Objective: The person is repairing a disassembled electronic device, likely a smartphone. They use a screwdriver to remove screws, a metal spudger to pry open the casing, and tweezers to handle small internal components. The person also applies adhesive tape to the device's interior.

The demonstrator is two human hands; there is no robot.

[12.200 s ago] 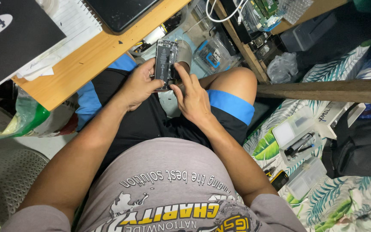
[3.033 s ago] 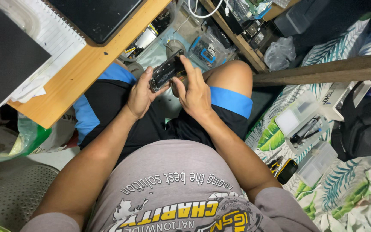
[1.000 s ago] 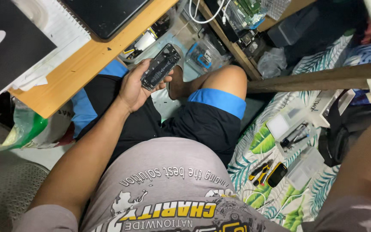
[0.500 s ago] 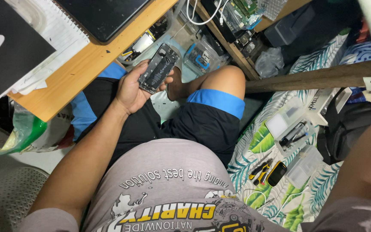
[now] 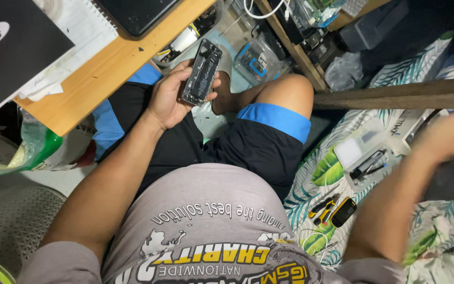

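My left hand point(image 5: 172, 94) holds an opened smartphone body point(image 5: 201, 72) above my lap, its dark insides facing up, just below the edge of a wooden desk point(image 5: 106, 68). My right hand point(image 5: 450, 135) is stretched out to the far right over a leaf-patterned cloth point(image 5: 316, 194), blurred by motion; I cannot tell whether it holds anything. Near that arm lies a clear plastic case point(image 5: 363, 152) with small tools inside.
A black box point(image 5: 11, 47) and a dark tablet point(image 5: 135, 13) lie on the desk. Clear containers of parts point(image 5: 261, 58) sit under it. Small yellow-handled tools and a black gadget point(image 5: 334, 210) rest on the cloth. A wooden beam point(image 5: 395, 94) crosses at right.
My right hand has left the phone and swung out to the far right over the cloth. The left hand now holds the phone alone, turned more upright.
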